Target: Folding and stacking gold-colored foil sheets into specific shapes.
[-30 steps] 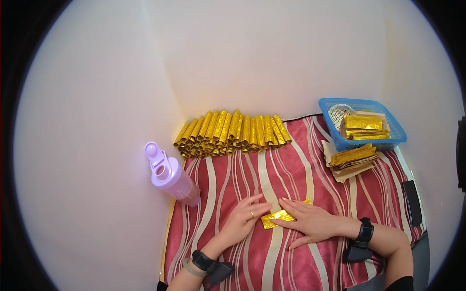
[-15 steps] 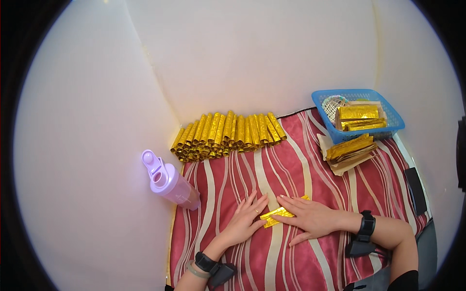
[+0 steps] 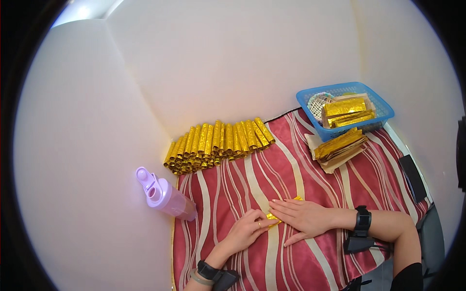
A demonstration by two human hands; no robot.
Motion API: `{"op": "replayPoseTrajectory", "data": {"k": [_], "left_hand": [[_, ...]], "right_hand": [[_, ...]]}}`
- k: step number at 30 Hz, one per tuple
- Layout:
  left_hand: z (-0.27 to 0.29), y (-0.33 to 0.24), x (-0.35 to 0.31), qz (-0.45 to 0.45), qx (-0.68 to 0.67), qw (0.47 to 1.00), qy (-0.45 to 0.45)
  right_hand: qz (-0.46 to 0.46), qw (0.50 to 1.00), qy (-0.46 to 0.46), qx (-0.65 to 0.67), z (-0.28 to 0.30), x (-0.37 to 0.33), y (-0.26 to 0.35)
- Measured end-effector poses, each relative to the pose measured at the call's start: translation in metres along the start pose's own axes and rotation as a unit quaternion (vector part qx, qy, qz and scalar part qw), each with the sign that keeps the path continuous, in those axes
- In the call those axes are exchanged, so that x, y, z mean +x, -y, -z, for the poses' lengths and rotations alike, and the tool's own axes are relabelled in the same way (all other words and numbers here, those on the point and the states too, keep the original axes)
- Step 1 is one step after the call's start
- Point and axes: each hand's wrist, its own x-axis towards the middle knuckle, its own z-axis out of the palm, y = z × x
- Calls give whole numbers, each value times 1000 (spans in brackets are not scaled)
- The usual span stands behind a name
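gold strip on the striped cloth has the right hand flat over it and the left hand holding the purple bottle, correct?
Not quite: the head view shows the left hand at the left end of the gold strip, not holding the purple bottle. The right hand is flat over the strip on the striped cloth.

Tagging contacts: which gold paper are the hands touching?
The strip mostly under the right hand, left hand at one end; rolled pile, papers in basket and stack outside are untouched.
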Motion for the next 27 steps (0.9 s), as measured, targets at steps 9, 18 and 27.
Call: {"op": "replayPoseTrajectory", "data": {"k": [9,18,27], "left_hand": [[2,-6,2,-43,129,991,6],[3,4,-4,2,143,989,-27],[3,6,-8,0,124,992,-37]], "right_hand": [[-43,998,16,-37,13,-7,-11],[-61,995,43,-68,19,-9,-11],[-34,996,-8,-84,21,-9,-9]]}}
